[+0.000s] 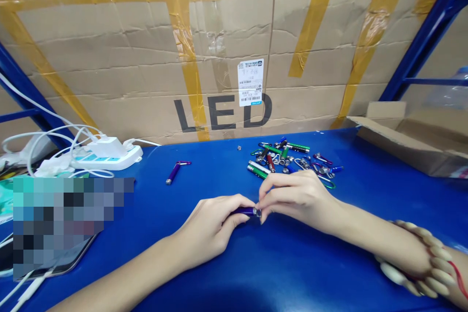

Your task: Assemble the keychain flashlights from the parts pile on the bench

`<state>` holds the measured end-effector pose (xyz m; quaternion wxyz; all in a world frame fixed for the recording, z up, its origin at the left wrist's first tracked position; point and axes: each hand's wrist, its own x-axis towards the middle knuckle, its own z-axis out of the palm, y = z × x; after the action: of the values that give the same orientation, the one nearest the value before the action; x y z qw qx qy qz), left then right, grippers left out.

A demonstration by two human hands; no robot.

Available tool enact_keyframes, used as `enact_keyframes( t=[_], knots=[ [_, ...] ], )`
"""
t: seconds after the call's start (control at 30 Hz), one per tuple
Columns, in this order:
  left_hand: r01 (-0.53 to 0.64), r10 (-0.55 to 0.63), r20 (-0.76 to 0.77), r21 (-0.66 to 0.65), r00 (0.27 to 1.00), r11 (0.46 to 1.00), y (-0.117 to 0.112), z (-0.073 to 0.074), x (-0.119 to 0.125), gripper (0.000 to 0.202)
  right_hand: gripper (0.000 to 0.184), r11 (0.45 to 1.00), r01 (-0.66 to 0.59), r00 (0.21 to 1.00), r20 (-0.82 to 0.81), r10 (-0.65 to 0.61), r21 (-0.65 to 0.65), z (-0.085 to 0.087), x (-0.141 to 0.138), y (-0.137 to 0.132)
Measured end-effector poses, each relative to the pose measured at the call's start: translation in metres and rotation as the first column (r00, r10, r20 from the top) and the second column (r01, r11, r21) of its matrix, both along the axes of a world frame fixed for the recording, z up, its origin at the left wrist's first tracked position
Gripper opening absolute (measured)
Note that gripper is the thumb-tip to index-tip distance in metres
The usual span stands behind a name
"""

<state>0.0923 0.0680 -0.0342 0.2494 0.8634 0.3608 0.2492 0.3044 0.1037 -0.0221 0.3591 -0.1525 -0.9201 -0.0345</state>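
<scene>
The left hand [212, 226] lies knuckles up, fingers curled closed, thumb pressed alongside. The right hand [298, 197] meets it palm down, thumb and forefinger pinched together at the left fingertips. Both bare forearms [127, 273] angle in from the lower corners.

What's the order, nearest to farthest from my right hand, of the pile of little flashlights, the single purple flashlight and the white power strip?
1. Pile of flashlights, just beyond the right hand, which pinches the blue flashlight.
2. Purple flashlight, alone further left.
3. Power strip, far left by the cardboard.
</scene>
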Motion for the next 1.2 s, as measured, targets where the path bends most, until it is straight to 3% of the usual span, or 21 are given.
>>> enact_keyframes(
  t=[0.17,0.4,0.87,1.03,1.2],
  knots=[
    [-0.001,0.002,-0.012,0.022,1.000,1.000,-0.001,-0.001,-0.001,0.021,0.031,0.999,-0.046,0.998,0.039,0.046,-0.014,-0.002,0.001,-0.001],
    [0.009,-0.010,0.022,0.043,1.000,0.999,-0.002,-0.004,0.000,0.013,0.025,1.000,-0.015,0.998,0.069,0.013,0.025,0.002,0.002,-0.005],
    [-0.019,0.014,0.055,0.091,0.998,0.996,0.001,-0.008,-0.002,0.012,0.023,0.994,-0.016,0.999,-0.030,0.013,-0.111,-0.006,-0.002,-0.006],
    [-0.042,0.037,0.063,0.079,0.997,0.996,0.003,-0.009,-0.001,0.012,0.030,0.997,0.049,0.997,0.065,-0.053,0.059,-0.002,-0.001,-0.007],
    [-0.060,0.054,0.098,0.065,0.994,0.996,0.002,-0.008,0.000,0.012,0.040,0.940,0.095,0.966,0.198,-0.167,0.327,0.006,0.000,-0.011]
  ],
)
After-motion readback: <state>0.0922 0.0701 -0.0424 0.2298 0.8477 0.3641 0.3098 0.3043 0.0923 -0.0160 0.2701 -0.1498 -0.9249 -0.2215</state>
